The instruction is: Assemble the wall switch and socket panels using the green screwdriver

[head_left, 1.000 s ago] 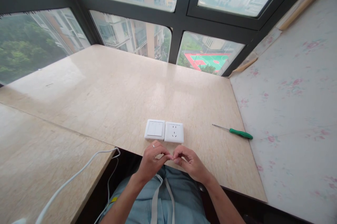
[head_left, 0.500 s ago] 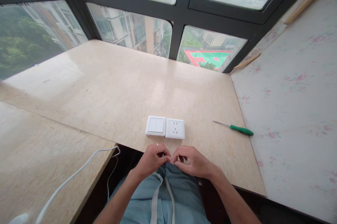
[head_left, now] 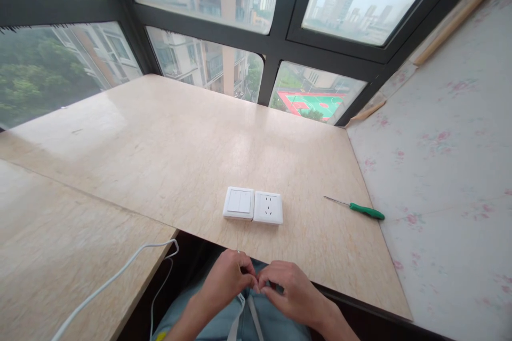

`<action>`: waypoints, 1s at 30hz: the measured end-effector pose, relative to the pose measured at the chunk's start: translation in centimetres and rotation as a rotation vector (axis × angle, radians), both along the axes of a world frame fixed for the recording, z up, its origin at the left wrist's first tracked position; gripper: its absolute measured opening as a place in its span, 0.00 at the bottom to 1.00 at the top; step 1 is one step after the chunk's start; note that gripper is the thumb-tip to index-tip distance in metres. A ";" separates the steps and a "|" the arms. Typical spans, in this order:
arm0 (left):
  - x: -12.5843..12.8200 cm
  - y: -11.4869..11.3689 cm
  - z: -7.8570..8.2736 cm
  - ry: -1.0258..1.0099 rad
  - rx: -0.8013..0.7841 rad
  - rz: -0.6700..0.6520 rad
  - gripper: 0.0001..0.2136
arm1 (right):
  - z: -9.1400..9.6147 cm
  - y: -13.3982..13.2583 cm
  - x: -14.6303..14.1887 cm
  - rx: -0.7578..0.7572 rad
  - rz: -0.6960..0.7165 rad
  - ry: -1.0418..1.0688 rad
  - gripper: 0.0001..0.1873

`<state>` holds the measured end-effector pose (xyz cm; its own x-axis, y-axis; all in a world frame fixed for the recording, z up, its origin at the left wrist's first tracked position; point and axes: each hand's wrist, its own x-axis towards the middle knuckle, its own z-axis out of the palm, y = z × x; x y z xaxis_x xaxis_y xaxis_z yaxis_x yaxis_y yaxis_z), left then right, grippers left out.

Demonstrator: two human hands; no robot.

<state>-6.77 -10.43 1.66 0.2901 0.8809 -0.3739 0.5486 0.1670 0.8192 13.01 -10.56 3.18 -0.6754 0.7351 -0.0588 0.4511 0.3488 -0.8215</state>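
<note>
Both hands meet at the near edge of the stone ledge, over the lap, with their fingertips touching. My left hand [head_left: 228,279] is closed in a pinch, a ring on one finger. Thumb and index finger of my right hand [head_left: 290,287] are pinched together too, against the left fingertips. Anything between them is too small or hidden to make out. Just beyond the hands, a white wall switch [head_left: 239,203] and a white wall socket [head_left: 268,207] lie side by side, face up, on the ledge.
A screwdriver with a green handle [head_left: 366,211] lies on the right of the ledge [head_left: 192,149], near the flowered wall [head_left: 448,186]. On the left, a white cable [head_left: 108,279] runs across the ledge and over its edge. Dark-framed windows [head_left: 224,37] stand behind.
The view has tilted up a little. Both hands sit lower in the picture, farther from the switch and socket, still pinched together. The switch, socket and screwdriver stay where they were on the ledge.
</note>
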 end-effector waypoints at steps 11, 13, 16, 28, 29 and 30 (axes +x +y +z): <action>-0.1 -2.6 -0.7 0.038 -0.055 0.061 0.04 | -1.9 -3.8 -0.4 -0.134 -0.112 -0.027 0.12; -0.1 -2.8 -0.8 0.046 -0.070 0.071 0.04 | -2.0 -3.8 -0.5 -0.132 -0.120 -0.032 0.11; -0.2 -2.8 -0.6 0.067 -0.076 0.082 0.05 | -1.7 -3.5 -0.8 -0.104 -0.117 -0.047 0.08; -1.1 0.7 1.0 0.124 -0.034 0.025 0.05 | 1.4 1.2 -1.3 -0.009 0.022 -0.149 0.07; -1.2 0.9 1.0 0.114 -0.033 0.031 0.05 | 1.4 1.5 -1.4 -0.009 0.025 -0.146 0.07; -1.2 1.1 1.0 0.099 -0.032 0.045 0.04 | 1.4 1.7 -1.4 -0.016 0.022 -0.135 0.06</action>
